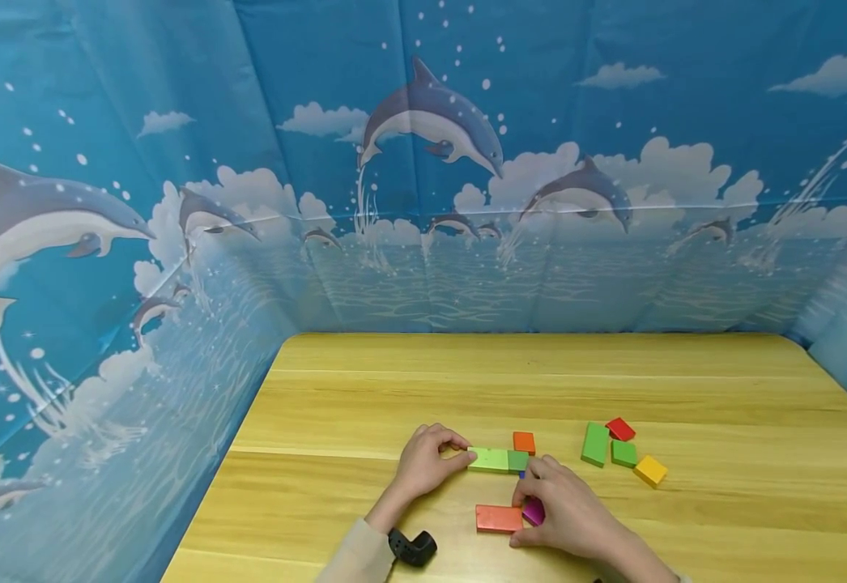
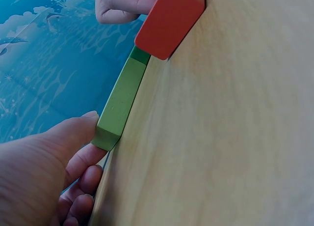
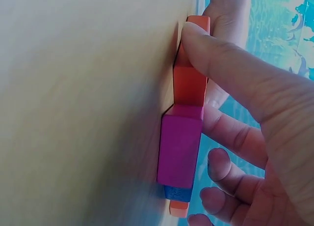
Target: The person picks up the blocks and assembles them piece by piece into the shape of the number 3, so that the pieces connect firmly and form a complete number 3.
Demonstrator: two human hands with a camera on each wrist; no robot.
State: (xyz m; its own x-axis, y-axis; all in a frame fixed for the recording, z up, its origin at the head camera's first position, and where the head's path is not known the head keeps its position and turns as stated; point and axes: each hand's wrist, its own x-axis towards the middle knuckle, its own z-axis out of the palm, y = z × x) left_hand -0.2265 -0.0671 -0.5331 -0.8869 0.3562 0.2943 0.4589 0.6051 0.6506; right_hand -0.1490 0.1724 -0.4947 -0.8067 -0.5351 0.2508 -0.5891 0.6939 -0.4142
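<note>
My left hand (image 1: 427,463) pinches the left end of a light green block (image 1: 488,460), thumb at its end in the left wrist view. A dark green block (image 1: 517,461) adjoins that block's right end. My right hand (image 1: 563,508) has its thumb on the right end of a red-orange block (image 1: 499,519), with the index finger beside a purple block (image 3: 179,150). The purple block (image 1: 534,511) stands by the red-orange block's right end. Part of a blue block (image 3: 177,193) shows beyond the purple one; in the head view my right hand mostly hides it.
An orange block (image 1: 524,442) lies just behind the dark green one. Farther right are a long green block (image 1: 594,444), a red block (image 1: 621,429), a small green block (image 1: 623,453) and a yellow block (image 1: 650,471). A dolphin-print curtain (image 1: 423,283) stands behind the wooden table (image 1: 394,364).
</note>
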